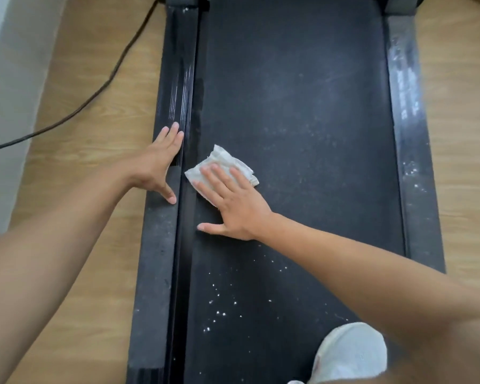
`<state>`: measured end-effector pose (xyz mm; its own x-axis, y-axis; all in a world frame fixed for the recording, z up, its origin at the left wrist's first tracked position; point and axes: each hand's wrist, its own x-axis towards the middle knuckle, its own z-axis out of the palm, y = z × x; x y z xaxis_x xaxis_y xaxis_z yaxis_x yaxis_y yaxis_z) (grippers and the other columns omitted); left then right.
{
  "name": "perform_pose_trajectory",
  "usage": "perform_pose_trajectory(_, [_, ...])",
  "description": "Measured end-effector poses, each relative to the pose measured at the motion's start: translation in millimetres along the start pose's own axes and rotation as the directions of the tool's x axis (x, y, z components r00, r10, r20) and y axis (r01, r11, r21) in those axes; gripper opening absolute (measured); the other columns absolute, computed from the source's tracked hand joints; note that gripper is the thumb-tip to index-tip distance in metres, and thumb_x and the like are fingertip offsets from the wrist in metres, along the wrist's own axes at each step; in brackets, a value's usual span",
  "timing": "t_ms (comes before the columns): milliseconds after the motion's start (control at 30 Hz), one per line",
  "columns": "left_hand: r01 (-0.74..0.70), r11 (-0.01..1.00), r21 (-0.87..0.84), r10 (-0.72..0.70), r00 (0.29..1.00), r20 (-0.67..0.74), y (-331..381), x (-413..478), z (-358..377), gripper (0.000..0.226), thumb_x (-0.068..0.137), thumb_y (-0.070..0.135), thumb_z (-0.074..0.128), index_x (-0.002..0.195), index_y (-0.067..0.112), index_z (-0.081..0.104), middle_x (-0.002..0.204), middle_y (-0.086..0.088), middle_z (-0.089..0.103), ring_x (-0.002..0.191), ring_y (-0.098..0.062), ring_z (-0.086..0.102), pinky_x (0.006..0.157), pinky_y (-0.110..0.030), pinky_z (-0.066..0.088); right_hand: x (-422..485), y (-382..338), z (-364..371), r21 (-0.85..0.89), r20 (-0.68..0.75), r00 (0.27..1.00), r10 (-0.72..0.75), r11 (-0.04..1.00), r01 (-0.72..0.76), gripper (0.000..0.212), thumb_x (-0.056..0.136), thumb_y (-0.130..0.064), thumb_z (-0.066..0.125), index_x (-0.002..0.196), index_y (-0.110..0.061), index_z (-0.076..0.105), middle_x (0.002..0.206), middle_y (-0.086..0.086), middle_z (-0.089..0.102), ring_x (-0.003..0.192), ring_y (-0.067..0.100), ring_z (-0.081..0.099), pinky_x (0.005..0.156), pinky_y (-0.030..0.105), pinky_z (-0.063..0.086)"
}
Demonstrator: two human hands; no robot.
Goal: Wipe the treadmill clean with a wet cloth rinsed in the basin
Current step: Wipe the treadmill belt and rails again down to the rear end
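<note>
A black treadmill (302, 106) fills the middle of the frame, running from top to bottom over a light wooden floor (81, 273). The task's thing, a folded white wet cloth (225, 159), lies on the dark running belt just left of centre, close against the belt's left edge. The right hand (230, 200) lies flat on it with fingers straight and spread and the thumb out on the belt. It grasps nothing, and this flat hold probably spreads pressure so the cloth drags dust along instead of bunching up. The left hand (161, 162) is released too, palm down on the ribbed left side rail (178, 87) beside the cloth, most likely as a prop for the person's weight while leaning forward. The rail above that hand shines with wet streaks, while its lower stretch looks dull and dusty, so the wiping seems partly done. White specks (219, 306) dot the belt in the lower centre, and the dusty right side rail (405, 87) at the upper right carries pale markings that may be lettering, too smeared to read. No brand or label is legible anywhere. A black cable (94, 92) curves across the floor at the upper left, and a white slipper (349, 353) rests on the belt at the lower right. The basin is not in view.
</note>
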<state>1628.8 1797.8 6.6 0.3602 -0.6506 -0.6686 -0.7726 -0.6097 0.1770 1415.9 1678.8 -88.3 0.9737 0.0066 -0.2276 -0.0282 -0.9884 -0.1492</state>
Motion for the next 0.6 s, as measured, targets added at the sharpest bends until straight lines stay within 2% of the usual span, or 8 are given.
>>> perform_pose_trajectory(67, [-0.014, 1.0, -0.014, 0.015, 0.999, 0.047, 2, -4, 2, 0.166, 0.056, 0.049, 0.099, 0.16, 0.015, -0.024, 0.162, 0.005, -0.042, 0.151, -0.013, -0.034, 0.131, -0.039, 0.003, -30, 36, 0, 0.053, -0.029, 0.993, 0.112, 0.992, -0.11, 0.099, 0.094, -0.085, 0.022, 0.17, -0.024, 0.004, 0.178, 0.004, -0.005, 0.164, 0.026, -0.008, 0.131, 0.054, 0.001])
perform_pose_trajectory(133, [-0.015, 1.0, 0.0, 0.015, 0.994, 0.113, 8, -4, -1, 0.169, 0.054, 0.058, 0.096, 0.158, 0.013, -0.029, 0.159, 0.003, -0.047, 0.149, -0.016, -0.039, 0.13, -0.039, 0.0, -68, 76, 3, 0.135, -0.046, 0.94, 0.338, 0.934, -0.33, 0.097, 0.095, -0.084, 0.025, 0.17, -0.027, 0.0, 0.177, 0.001, -0.009, 0.163, 0.024, -0.011, 0.131, 0.053, -0.003])
perform_pose_trajectory(200, [-0.001, 0.999, 0.055, -0.008, 0.984, 0.178, 15, 0, -5, 0.174, 0.052, 0.064, 0.094, 0.154, 0.009, -0.035, 0.155, -0.003, -0.052, 0.146, -0.022, -0.043, 0.129, -0.044, -0.004, -115, 117, 8, 0.185, -0.027, 0.821, 0.57, 0.81, -0.557, 0.098, 0.095, -0.085, 0.025, 0.169, -0.029, -0.007, 0.176, 0.0, -0.016, 0.162, 0.021, -0.017, 0.13, 0.049, -0.01])
perform_pose_trajectory(267, [0.016, 0.998, 0.053, -0.026, 0.977, 0.21, 18, 4, -7, 0.176, 0.05, 0.067, 0.093, 0.153, 0.008, -0.037, 0.154, -0.006, -0.053, 0.145, -0.026, -0.044, 0.129, -0.047, -0.004, -162, 148, 13, 0.231, -0.006, 0.697, 0.717, 0.679, -0.696, 0.098, 0.094, -0.085, 0.022, 0.168, -0.029, -0.009, 0.176, 0.001, -0.018, 0.162, 0.021, -0.019, 0.131, 0.049, -0.01])
perform_pose_trajectory(367, [-0.003, 1.0, 0.031, -0.002, 0.989, 0.149, 10, 2, 4, 0.177, 0.048, 0.065, 0.094, 0.154, 0.008, -0.036, 0.155, -0.006, -0.052, 0.145, -0.025, -0.045, 0.128, -0.049, -0.006, -192, 156, 17, 0.284, 0.0, 0.639, 0.769, 0.613, -0.737, 0.095, 0.096, -0.081, 0.02, 0.168, -0.026, -0.009, 0.176, 0.005, -0.017, 0.162, 0.023, -0.017, 0.132, 0.052, -0.001])
perform_pose_trajectory(467, [-0.01, 0.999, 0.04, 0.009, 0.999, 0.035, 4, 2, 21, 0.178, 0.047, 0.059, 0.098, 0.154, 0.009, -0.036, 0.157, -0.006, -0.05, 0.145, -0.026, -0.045, 0.128, -0.052, -0.007, -164, 134, 15, 0.303, 0.063, 0.554, 0.83, 0.513, -0.803, 0.109, 0.09, -0.088, 0.017, 0.167, -0.017, -0.013, 0.173, 0.016, -0.023, 0.16, 0.032, -0.024, 0.128, 0.058, -0.011])
perform_pose_trajectory(500, [-0.005, 0.999, 0.032, 0.005, 1.0, 0.008, 3, 2, 24, 0.179, 0.046, 0.057, 0.1, 0.155, 0.009, -0.035, 0.158, -0.006, -0.049, 0.146, -0.026, -0.044, 0.128, -0.051, -0.007, -148, 124, 13, 0.296, 0.084, 0.549, 0.832, 0.505, -0.811, 0.116, 0.087, -0.091, 0.018, 0.166, -0.014, -0.016, 0.171, 0.02, -0.026, 0.158, 0.034, -0.028, 0.127, 0.06, -0.015])
perform_pose_trajectory(600, [-0.011, 0.999, -0.035, 0.009, 0.999, -0.053, 0, 1, 26, 0.178, 0.043, 0.05, 0.103, 0.159, 0.01, -0.027, 0.163, -0.005, -0.042, 0.151, -0.023, -0.037, 0.127, -0.042, -0.01, -93, 81, 4, 0.255, 0.12, 0.672, 0.73, 0.632, -0.732, 0.128, 0.081, -0.098, 0.017, 0.164, -0.009, -0.021, 0.168, 0.025, -0.031, 0.156, 0.04, -0.032, 0.124, 0.062, -0.019])
